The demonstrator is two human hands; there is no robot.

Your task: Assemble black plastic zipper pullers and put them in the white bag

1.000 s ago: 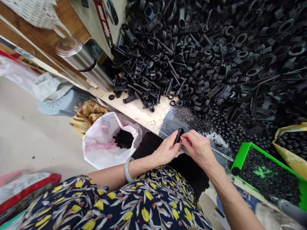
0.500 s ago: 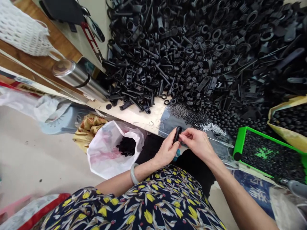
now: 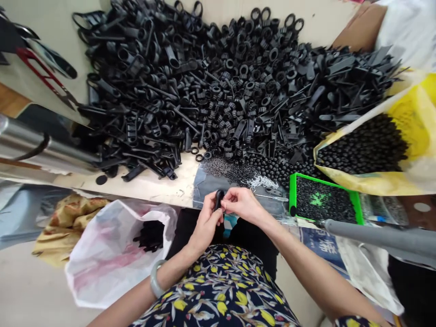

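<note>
Over my lap, at the table's front edge, my left hand (image 3: 206, 221) is closed round a black plastic part (image 3: 219, 199) with a rounded upper end. Thumb and fingertips of my right hand (image 3: 240, 203) are pinched together against the side of that part; whatever sits between them is too small to make out. Just beyond my hands lie a heap of tiny dark pieces (image 3: 229, 170), a small pile of silvery pins (image 3: 263, 181) and a thin metal tool (image 3: 272, 197) on a grey sheet (image 3: 207, 185).
A big heap of black plastic parts (image 3: 204, 91) covers the table. To the right stand a green tray (image 3: 292, 195) of small black pieces and a yellow bag (image 3: 418, 113) of black balls. A white bag (image 3: 102, 254) with black parts is at left, below a steel flask (image 3: 51, 145).
The view has swung to the right, so everything appears further left and more of the yellow bag shows. My hands stay together at the black part, in nearly the same pose.
</note>
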